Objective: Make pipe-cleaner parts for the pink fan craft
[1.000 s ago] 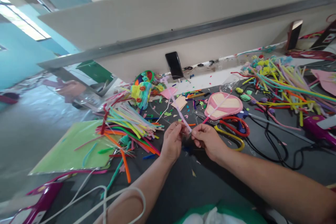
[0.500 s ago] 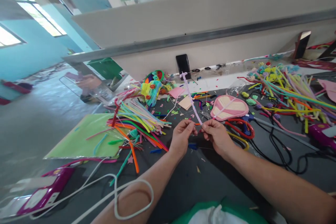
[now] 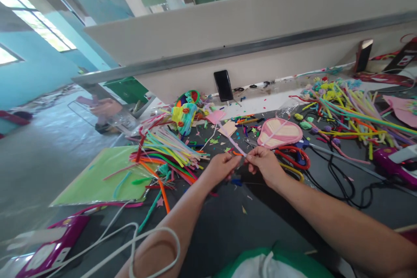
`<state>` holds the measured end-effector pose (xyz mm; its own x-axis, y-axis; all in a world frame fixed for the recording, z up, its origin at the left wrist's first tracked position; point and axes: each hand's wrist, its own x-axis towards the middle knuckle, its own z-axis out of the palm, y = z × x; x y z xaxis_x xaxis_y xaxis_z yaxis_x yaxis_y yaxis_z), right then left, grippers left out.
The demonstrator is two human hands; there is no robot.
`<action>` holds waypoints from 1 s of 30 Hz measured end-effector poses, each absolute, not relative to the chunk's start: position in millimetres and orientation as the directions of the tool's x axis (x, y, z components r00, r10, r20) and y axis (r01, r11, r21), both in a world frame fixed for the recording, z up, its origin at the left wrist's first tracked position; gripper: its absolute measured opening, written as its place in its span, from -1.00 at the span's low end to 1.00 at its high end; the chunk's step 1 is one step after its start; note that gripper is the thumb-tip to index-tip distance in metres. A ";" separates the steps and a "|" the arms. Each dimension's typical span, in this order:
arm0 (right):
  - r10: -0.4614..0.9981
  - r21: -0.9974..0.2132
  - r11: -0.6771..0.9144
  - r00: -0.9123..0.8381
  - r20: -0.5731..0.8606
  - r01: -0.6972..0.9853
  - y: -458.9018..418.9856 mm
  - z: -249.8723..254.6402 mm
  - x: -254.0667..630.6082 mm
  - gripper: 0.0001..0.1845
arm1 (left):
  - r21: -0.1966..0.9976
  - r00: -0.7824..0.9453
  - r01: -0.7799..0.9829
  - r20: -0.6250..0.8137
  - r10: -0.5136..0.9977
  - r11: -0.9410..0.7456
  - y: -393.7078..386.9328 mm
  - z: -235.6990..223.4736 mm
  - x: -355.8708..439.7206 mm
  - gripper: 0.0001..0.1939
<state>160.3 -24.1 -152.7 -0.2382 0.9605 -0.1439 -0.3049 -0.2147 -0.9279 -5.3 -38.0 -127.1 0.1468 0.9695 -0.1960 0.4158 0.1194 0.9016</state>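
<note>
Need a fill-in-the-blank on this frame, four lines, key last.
1. The right hand pinches a fuzzy stem coloured pale ____.
2. The object leaning against the pale partition is a black ____.
3. The flat sheet at far left is ____.
4. The cord over the left forearm is ____.

Missing: purple; phone; green; white.

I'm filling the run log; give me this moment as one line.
right hand: pinching lilac strip by near end | left hand: close beside, contact unclear | beyond: heart-shaped piece, black phone
</note>
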 end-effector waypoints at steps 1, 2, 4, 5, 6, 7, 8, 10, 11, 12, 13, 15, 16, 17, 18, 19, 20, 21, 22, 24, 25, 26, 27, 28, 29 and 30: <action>0.957 -0.936 -0.214 -0.250 -0.145 -0.279 -25.1 -152.3 159.7 -0.81 | 0.828 0.202 0.559 -0.178 0.963 0.036 -40.5 -117.5 -9.6 -0.59; 0.953 -0.940 -0.216 -0.267 -0.145 -0.263 -26.5 -151.8 159.0 -0.81 | 0.757 0.237 0.649 -0.113 0.965 -0.071 -44.2 -106.4 -12.9 -0.58; 0.943 -0.942 -0.225 -0.299 -0.146 -0.249 -29.9 -150.8 157.3 -0.82 | 0.646 0.259 0.728 0.048 0.965 -0.228 -53.5 -81.2 -16.2 -0.61; 0.939 -0.942 -0.228 -0.310 -0.147 -0.245 -31.6 -150.2 156.5 -0.82 | 0.597 0.284 0.752 0.087 0.955 -0.278 -57.8 -67.9 -16.7 -0.65; 0.936 -0.943 -0.229 -0.319 -0.146 -0.240 -33.3 -149.6 155.9 -0.83 | 0.553 0.315 0.769 0.109 0.943 -0.321 -60.8 -54.8 -16.9 -0.71; 0.935 -0.945 -0.226 -0.326 -0.142 -0.236 -34.8 -148.9 155.6 -0.83 | 0.515 0.341 0.773 0.153 0.927 -0.369 -62.1 -42.3 -17.1 -0.77; 0.933 -0.946 -0.222 -0.332 -0.137 -0.235 -36.1 -148.4 155.3 -0.84 | 0.465 0.345 0.781 0.235 0.909 -0.417 -61.2 -30.9 -17.8 -0.81; 0.928 -0.946 -0.214 -0.352 -0.119 -0.243 -37.9 -147.8 155.2 -0.85 | 0.307 0.355 0.800 0.451 0.819 -0.516 -53.3 -12.7 -20.4 -0.82; 0.925 -0.945 -0.212 -0.364 -0.112 -0.248 -38.3 -148.0 155.1 -0.86 | 0.209 0.379 0.812 0.522 0.764 -0.546 -47.0 -6.4 -22.2 -0.81; 0.921 -0.944 -0.214 -0.375 -0.108 -0.253 -38.6 -148.5 154.8 -0.86 | 0.110 0.439 0.810 0.538 0.720 -0.576 -40.1 -1.9 -23.9 -0.80; 0.916 -0.941 -0.219 -0.386 -0.108 -0.258 -38.6 -149.2 154.4 -0.86 | 0.035 0.507 0.795 0.507 0.697 -0.605 -33.3 0.9 -25.3 -0.79; 0.908 -0.937 -0.226 -0.405 -0.104 -0.266 -38.4 -151.0 153.4 -0.86 | -0.066 0.612 0.750 0.449 0.651 -0.658 -21.6 2.1 -25.8 -0.77; 0.904 -0.936 -0.229 -0.416 -0.102 -0.268 -38.3 -151.6 153.0 -0.85 | -0.101 0.657 0.722 0.412 0.632 -0.684 -17.4 1.1 -24.8 -0.76; 0.898 -0.936 -0.229 -0.429 -0.097 -0.268 -38.2 -152.1 152.7 -0.85 | -0.126 0.691 0.698 0.377 0.617 -0.705 -14.3 -0.4 -23.0 -0.74; 0.894 -0.936 -0.227 -0.440 -0.090 -0.269 -38.2 -152.3 152.6 -0.84 | -0.144 0.720 0.676 0.341 0.605 -0.723 -12.2 -2.3 -20.8 -0.73; 0.889 -0.937 -0.224 -0.449 -0.084 -0.268 -38.2 -152.3 152.7 -0.83 | -0.156 0.742 0.657 0.304 0.597 -0.737 -10.8 -4.1 -18.5 -0.72; 0.887 -0.939 -0.220 -0.456 -0.079 -0.266 -38.3 -152.3 152.8 -0.83 | -0.166 0.760 0.642 0.267 0.593 -0.749 -9.8 -5.9 -16.3 -0.72; 0.885 -0.939 -0.218 -0.459 -0.075 -0.267 -38.5 -152.3 153.1 -0.82 | -0.175 0.774 0.629 0.232 0.589 -0.758 -8.8 -7.4 -14.6 -0.71; 0.885 -0.938 -0.216 -0.459 -0.072 -0.270 -38.7 -152.4 153.3 -0.81 | -0.186 0.785 0.618 0.201 0.586 -0.764 -7.8 -8.7 -13.6 -0.71; 0.886 -0.935 -0.216 -0.460 -0.066 -0.282 -39.1 -153.0 153.6 -0.80 | -0.208 0.794 0.607 0.151 0.588 -0.767 -4.9 -10.2 -14.2 -0.70; 0.886 -0.933 -0.217 -0.460 -0.064 -0.288 -39.2 -153.5 153.7 -0.80 | -0.216 0.795 0.607 0.138 0.591 -0.765 -3.1 -10.3 -15.9 -0.70; 0.885 -0.931 -0.219 -0.461 -0.063 -0.293 -39.3 -154.0 153.6 -0.80 | -0.220 0.791 0.611 0.137 0.596 -0.760 -1.3 -9.7 -18.3 -0.70; 0.884 -0.929 -0.222 -0.463 -0.064 -0.295 -39.4 -154.5 153.6 -0.80 | -0.220 0.784 0.621 0.148 0.603 -0.753 0.4 -8.2 -21.3 -0.71; 0.882 -0.928 -0.226 -0.467 -0.065 -0.296 -39.3 -154.8 153.5 -0.80 | -0.220 0.773 0.634 0.171 0.611 -0.741 1.8 -5.7 -24.7 -0.71; 0.879 -0.926 -0.231 -0.472 -0.068 -0.297 -39.3 -154.9 153.5 -0.79 | -0.221 0.755 0.655 0.209 0.621 -0.722 2.9 -2.2 -28.4 -0.69; 0.875 -0.925 -0.238 -0.478 -0.072 -0.297 -39.2 -154.8 153.5 -0.79 | -0.222 0.730 0.682 0.258 0.633 -0.696 3.6 2.1 -32.1 -0.66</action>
